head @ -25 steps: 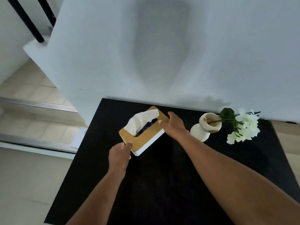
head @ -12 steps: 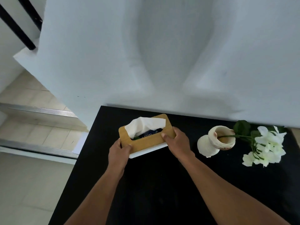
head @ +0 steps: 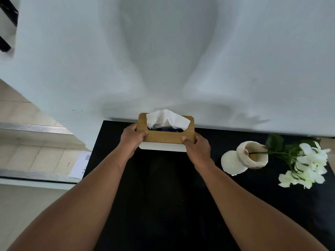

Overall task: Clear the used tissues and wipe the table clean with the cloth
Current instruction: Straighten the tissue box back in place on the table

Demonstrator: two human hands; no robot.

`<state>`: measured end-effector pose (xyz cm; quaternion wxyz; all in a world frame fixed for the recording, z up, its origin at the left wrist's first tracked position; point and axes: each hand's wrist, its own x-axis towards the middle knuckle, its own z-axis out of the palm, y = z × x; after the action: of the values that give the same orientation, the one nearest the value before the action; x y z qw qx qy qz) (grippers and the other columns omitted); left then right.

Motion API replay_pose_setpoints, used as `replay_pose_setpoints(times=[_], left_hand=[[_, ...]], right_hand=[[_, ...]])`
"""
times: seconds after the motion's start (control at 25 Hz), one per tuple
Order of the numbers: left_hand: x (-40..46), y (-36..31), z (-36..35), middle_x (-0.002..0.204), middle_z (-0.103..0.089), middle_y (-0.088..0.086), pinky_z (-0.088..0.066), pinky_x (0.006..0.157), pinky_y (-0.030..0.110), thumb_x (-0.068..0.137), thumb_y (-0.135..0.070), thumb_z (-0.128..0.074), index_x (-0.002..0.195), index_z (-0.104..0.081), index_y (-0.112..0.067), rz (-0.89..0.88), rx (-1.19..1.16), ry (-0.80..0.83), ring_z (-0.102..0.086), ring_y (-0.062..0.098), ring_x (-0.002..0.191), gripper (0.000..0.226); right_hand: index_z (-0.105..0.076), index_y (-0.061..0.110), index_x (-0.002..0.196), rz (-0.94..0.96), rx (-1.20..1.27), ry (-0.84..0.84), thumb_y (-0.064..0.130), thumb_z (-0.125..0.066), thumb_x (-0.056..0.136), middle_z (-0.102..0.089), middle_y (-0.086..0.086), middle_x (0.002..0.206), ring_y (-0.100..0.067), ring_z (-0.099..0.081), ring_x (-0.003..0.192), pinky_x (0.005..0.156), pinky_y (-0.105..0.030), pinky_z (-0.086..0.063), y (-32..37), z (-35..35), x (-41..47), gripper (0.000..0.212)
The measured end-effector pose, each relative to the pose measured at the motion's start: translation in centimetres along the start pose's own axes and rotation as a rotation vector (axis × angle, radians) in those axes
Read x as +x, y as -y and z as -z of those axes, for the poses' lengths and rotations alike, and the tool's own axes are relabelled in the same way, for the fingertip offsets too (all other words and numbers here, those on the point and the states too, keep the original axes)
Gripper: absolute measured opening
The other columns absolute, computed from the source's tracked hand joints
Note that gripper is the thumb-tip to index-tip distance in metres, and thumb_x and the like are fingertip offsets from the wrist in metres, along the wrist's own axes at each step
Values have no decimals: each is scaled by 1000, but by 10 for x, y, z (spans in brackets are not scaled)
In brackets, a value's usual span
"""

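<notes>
A tissue box (head: 165,137) with a wooden lid and white base stands at the far edge of the black table (head: 163,196), square against the white wall. A white tissue (head: 166,119) sticks up out of its slot. My left hand (head: 131,137) grips the box's left end and my right hand (head: 196,144) grips its right end. No loose used tissues and no cloth are in view.
A cream vase (head: 243,160) lies on its side at the right of the table, with white flowers (head: 306,167) spilling out to the right. The white wall (head: 163,60) rises directly behind the table. Tiled floor and metal-edged steps (head: 34,153) are to the left.
Both hands turned the tissue box from a diagonal position to straight and pushed it back to the table's far edge by the wall.
</notes>
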<state>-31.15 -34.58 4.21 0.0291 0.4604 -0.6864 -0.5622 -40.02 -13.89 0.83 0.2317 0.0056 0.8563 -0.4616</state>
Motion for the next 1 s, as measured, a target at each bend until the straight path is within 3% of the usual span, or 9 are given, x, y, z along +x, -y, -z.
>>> replay_pose_setpoints(times=[0.12,0.4,0.44,0.52,0.56,0.64,0.76,0.88,1.0], left_hand=[[4,8,0,101,-68,-5,-50,84,33,95,-15,-65,103,-63,-32,-28,25,39,-65,14,97,19],[-3,12,3,110,-67,-8,-46,88,31,100,-23,-62,102,-62,-39,-57,36,50,-64,19,111,17],[-6,16,2,122,-66,-5,-47,96,33,100,-26,-62,117,-63,-35,-39,8,34,-61,22,121,19],[-24,27,-1,148,-56,3,-42,109,40,100,-33,-60,151,-48,-19,3,-23,-79,-52,25,137,54],[-40,37,-5,150,-53,1,-41,109,40,102,-34,-58,155,-44,-16,3,-18,-146,-51,23,138,58],[-84,61,-20,135,-57,-10,-43,103,35,103,-32,-57,146,-53,-17,-45,17,-201,-56,13,125,45],[-140,97,-51,115,-70,-13,-55,98,37,102,-29,-60,119,-68,-32,-84,122,-5,-68,12,109,20],[-159,110,-85,101,-74,-16,-54,84,15,100,-27,-65,108,-75,-34,-132,250,244,-71,1,99,15],[-167,90,-126,97,-75,-18,-47,72,1,98,-27,-67,109,-78,-29,-223,330,343,-69,-6,92,16]], right_hand=[[-46,19,154,-42,-25,-14,46,-65,97,-52,-2,152,-26,-47,144,118,-45,-40,-2,-4,-2,65],[-47,21,151,-64,-7,-21,54,-61,96,-58,-3,145,-25,-52,138,115,-49,-44,1,-9,-11,66],[-45,20,153,-71,-21,-18,55,-60,97,-56,-4,148,-26,-50,140,116,-49,-42,3,-7,-14,68],[-35,17,159,-67,-57,-21,54,-57,100,-44,-6,160,-28,-40,149,120,-45,-35,8,4,-29,73],[-32,17,161,-44,-64,-32,52,-56,101,-40,-5,163,-26,-37,151,120,-43,-34,5,11,-40,74],[-38,19,157,-9,-45,-39,47,-58,101,-47,-1,159,-18,-45,147,118,-37,-39,-12,34,-68,65],[-62,21,138,-83,-34,-75,41,-63,100,-70,10,127,-2,-64,117,102,-24,-53,-62,77,-114,43],[-68,24,127,-213,-56,-122,38,-66,99,-71,16,105,2,-66,97,84,-15,-53,-106,120,-139,32],[-68,22,128,-233,-67,-172,34,-69,97,-71,14,105,2,-66,95,82,-16,-52,-132,157,-123,33]])
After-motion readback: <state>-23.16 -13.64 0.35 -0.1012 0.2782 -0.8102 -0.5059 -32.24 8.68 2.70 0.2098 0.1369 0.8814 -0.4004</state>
